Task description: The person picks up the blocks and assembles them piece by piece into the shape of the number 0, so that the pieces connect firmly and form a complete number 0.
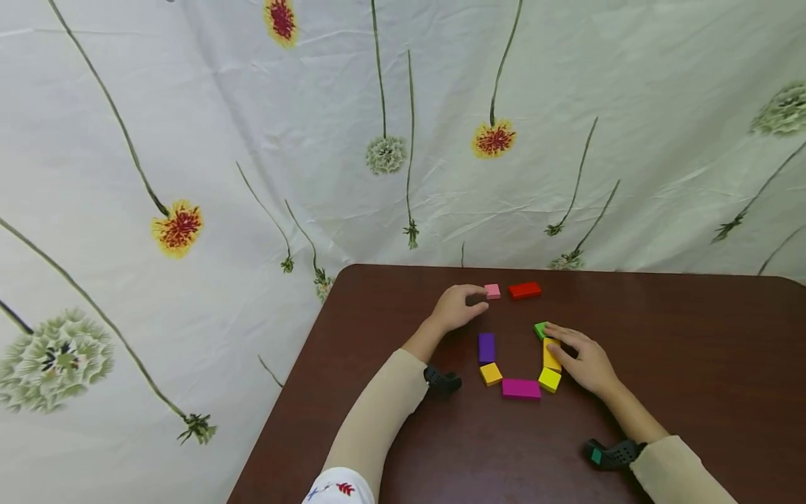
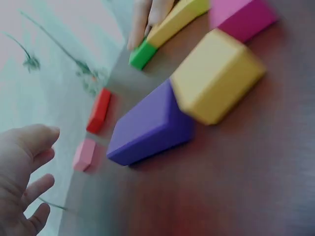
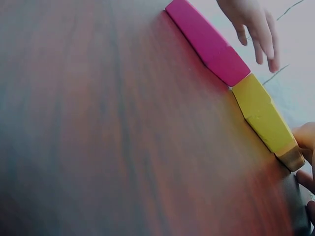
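My left hand (image 1: 460, 306) reaches to the pink block (image 1: 492, 291) near the table's far edge, its fingers loosely bent. In the left wrist view, a gap shows between that hand's fingers and the pink block (image 2: 84, 155). My right hand (image 1: 585, 360) lies by the right-hand line of blocks, fingertips at the green block (image 1: 541, 330) and thumb at the orange block (image 1: 551, 355). A yellow block (image 1: 550, 380) follows, then a magenta block (image 1: 521, 389) across the bottom. On the left side, a yellow-orange block (image 1: 491, 374) and a purple block (image 1: 486, 348) continue the outline.
A red block (image 1: 525, 290) lies right of the pink one. The dark brown table (image 1: 693, 364) extends to both sides. Behind it hangs a pale cloth (image 1: 315, 105) printed with flowers.
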The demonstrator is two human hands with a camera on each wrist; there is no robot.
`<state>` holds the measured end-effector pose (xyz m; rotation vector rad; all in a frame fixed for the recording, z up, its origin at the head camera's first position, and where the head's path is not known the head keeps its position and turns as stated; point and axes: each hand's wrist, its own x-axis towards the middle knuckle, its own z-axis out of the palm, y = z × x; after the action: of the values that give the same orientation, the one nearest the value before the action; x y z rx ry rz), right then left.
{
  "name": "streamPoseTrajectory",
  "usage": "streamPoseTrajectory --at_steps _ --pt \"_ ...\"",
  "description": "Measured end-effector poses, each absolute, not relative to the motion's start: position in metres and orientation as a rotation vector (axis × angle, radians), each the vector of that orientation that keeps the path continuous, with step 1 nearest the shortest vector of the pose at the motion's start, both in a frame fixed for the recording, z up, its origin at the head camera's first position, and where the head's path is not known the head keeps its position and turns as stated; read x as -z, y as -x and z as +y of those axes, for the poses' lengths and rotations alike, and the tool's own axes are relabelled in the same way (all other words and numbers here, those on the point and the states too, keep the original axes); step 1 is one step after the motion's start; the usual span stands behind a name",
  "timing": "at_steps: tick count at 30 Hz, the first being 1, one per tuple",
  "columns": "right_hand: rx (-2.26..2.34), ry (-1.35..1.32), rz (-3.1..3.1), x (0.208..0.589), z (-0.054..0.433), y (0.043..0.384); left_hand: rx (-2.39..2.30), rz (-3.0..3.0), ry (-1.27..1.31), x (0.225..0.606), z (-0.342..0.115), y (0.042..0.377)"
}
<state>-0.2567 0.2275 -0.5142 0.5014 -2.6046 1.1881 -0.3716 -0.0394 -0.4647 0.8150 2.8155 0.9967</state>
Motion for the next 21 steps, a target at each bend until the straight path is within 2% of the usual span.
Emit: streamPoseTrajectory --at_steps 9,21 --pt "-1.206 -0.504 -2.598 0.516 0.227 0.258 -0.754 2.928 -0.475 0.465 -0.016 0.397" --pt "-1.191 -0.496 -2.598 0.517 0.228 0.258 -0.5 2.948 -0.454 0.465 0.0 0.403"
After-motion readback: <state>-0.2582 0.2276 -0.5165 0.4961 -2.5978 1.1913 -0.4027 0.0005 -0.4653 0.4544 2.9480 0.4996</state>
